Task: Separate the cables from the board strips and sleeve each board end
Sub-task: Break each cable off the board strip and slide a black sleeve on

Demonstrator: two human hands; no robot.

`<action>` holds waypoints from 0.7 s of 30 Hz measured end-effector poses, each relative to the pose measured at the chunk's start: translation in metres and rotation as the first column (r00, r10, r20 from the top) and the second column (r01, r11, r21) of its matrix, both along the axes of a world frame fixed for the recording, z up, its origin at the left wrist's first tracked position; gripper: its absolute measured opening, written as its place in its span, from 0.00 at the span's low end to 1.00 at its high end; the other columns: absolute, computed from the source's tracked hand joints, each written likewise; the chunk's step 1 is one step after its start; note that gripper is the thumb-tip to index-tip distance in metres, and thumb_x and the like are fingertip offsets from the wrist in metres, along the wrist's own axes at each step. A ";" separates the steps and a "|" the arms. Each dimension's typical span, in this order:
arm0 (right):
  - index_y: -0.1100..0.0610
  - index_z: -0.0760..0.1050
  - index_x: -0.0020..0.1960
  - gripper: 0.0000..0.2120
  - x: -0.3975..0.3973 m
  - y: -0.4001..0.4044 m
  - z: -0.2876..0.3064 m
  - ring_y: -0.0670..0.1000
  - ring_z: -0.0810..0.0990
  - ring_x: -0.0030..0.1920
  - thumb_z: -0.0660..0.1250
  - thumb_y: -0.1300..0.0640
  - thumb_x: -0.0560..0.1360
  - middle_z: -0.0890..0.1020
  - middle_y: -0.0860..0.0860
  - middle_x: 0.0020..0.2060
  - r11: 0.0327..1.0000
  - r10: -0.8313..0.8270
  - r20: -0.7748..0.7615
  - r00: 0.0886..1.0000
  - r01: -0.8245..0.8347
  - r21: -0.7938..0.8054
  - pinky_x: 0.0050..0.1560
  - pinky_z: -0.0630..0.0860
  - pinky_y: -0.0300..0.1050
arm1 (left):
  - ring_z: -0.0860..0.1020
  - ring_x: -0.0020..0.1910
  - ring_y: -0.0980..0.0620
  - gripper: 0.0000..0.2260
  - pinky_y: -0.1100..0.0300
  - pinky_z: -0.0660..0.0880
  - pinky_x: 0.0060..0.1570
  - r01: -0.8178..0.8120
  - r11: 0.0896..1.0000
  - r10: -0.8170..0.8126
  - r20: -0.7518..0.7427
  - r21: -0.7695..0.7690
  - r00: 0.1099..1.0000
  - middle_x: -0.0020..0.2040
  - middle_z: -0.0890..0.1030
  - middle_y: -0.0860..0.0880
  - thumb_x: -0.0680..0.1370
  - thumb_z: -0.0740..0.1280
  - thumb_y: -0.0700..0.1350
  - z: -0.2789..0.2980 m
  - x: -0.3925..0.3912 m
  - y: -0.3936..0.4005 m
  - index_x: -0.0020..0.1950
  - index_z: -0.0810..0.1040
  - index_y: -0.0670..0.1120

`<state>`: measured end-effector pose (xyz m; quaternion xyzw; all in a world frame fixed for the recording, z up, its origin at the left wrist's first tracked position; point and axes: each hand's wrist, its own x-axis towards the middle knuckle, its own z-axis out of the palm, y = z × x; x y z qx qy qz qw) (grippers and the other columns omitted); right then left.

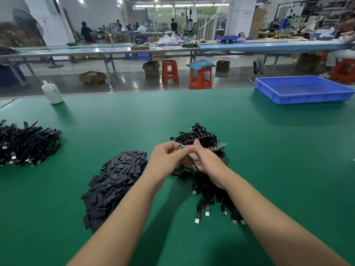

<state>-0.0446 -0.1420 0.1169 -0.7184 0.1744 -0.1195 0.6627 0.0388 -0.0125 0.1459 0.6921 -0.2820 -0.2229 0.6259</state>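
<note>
A: Hands? Quick.

B: Both raised over the cable bundle (pixel 201 169) mid-bench. Left hand (pixel 166 157) pinches a small dark piece (pixel 180 147) at its fingertips, looks like a sleeve or the board end itself, too small to tell. Right hand (pixel 203 160) is curled round one black cable (pixel 194 164) that runs down between the two hands.

A: Where's the supply?

B: Sleeve pile (pixel 115 181) just left of the left forearm. Board strips (pixel 219 145) poke out of the tangle just behind the right hand. Pile of cables (pixel 28 144) at the far left bench (pixel 172 112) edge looks like finished ones. Blue tray (pixel 303 91) far right, white bottle (pixel 52 92) far left, both well apart from the work.

A: Risks?

B: My guess: the held cable is still buried in the bundle, so a tug could drag the whole tangle and strips along. Pulling at an angle could strain the joint at the board end. The piece is tiny and pinched only at the tips, so it could slip and drop into the tangle. The left forearm is close to the sleeves, so a sweep could scatter them.
</note>
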 end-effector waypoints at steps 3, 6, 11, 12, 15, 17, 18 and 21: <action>0.49 0.81 0.48 0.18 -0.002 0.017 -0.004 0.47 0.76 0.27 0.59 0.39 0.81 0.82 0.52 0.34 0.992 0.112 -0.030 0.993 -0.111 0.054 0.26 0.72 0.38 | 0.67 0.25 0.56 0.03 0.66 0.63 0.24 0.018 1.000 -0.018 -0.099 0.001 0.995 0.29 0.75 0.51 0.74 0.72 0.39 -0.007 0.008 0.007 0.41 0.82 0.46; 0.46 0.80 0.40 0.13 -0.002 0.022 -0.023 0.43 0.65 0.23 0.63 0.47 0.81 0.75 0.45 0.26 0.986 0.002 -0.091 0.996 -0.017 -0.166 0.24 0.61 0.37 | 0.65 0.27 0.56 0.00 0.64 0.59 0.25 0.019 0.993 0.000 -0.154 0.119 0.988 0.31 0.72 0.50 0.74 0.73 0.41 -0.035 0.017 0.023 0.43 0.84 0.45; 0.56 0.81 0.40 0.15 0.001 0.041 -0.055 0.42 0.67 0.23 0.65 0.50 0.80 0.76 0.45 0.26 0.948 0.009 -0.301 0.954 -0.104 -0.302 0.27 0.64 0.40 | 0.65 0.26 0.55 0.02 0.65 0.59 0.24 0.021 0.960 0.048 -0.238 0.278 0.970 0.29 0.74 0.51 0.75 0.73 0.40 -0.085 0.028 0.054 0.45 0.84 0.42; 0.57 0.81 0.40 0.15 0.003 0.046 -0.060 0.42 0.68 0.24 0.66 0.49 0.80 0.76 0.45 0.27 0.947 0.027 -0.325 0.945 -0.128 -0.294 0.28 0.65 0.39 | 0.66 0.26 0.56 0.02 0.65 0.61 0.24 0.007 0.948 0.053 -0.178 0.318 0.983 0.28 0.75 0.53 0.75 0.74 0.41 -0.091 0.030 0.058 0.44 0.84 0.43; 0.52 0.80 0.40 0.11 0.010 0.056 -0.073 0.37 0.68 0.22 0.67 0.52 0.79 0.78 0.41 0.25 0.953 0.040 -0.337 0.941 -0.137 -0.271 0.25 0.64 0.33 | 0.74 0.29 0.58 0.02 0.65 0.70 0.30 -0.092 0.911 0.088 0.030 0.401 0.996 0.32 0.81 0.55 0.75 0.74 0.44 -0.101 0.038 0.067 0.44 0.84 0.46; 0.52 0.81 0.41 0.10 0.014 0.061 -0.084 0.35 0.70 0.21 0.67 0.54 0.80 0.81 0.43 0.29 0.951 -0.002 -0.348 0.938 -0.105 -0.289 0.24 0.64 0.30 | 0.79 0.40 0.55 0.03 0.61 0.75 0.42 -0.245 0.800 0.045 0.352 0.547 0.935 0.41 0.84 0.53 0.76 0.72 0.47 -0.105 0.046 0.073 0.47 0.83 0.49; 0.52 0.82 0.42 0.09 0.015 0.062 -0.089 0.35 0.70 0.22 0.67 0.54 0.80 0.82 0.43 0.32 0.948 -0.026 -0.354 0.935 -0.089 -0.305 0.24 0.64 0.29 | 0.80 0.45 0.52 0.05 0.59 0.76 0.46 -0.334 0.714 -0.030 0.504 0.615 0.863 0.45 0.83 0.52 0.77 0.70 0.49 -0.107 0.049 0.077 0.50 0.82 0.50; 0.52 0.85 0.50 0.07 0.011 0.062 -0.104 0.35 0.77 0.34 0.68 0.53 0.79 0.83 0.42 0.37 0.946 -0.081 -0.367 0.927 -0.044 -0.320 0.34 0.70 0.30 | 0.79 0.52 0.47 0.09 0.54 0.77 0.51 -0.415 0.562 -0.235 0.618 0.716 0.750 0.53 0.79 0.51 0.79 0.66 0.52 -0.117 0.054 0.087 0.56 0.78 0.51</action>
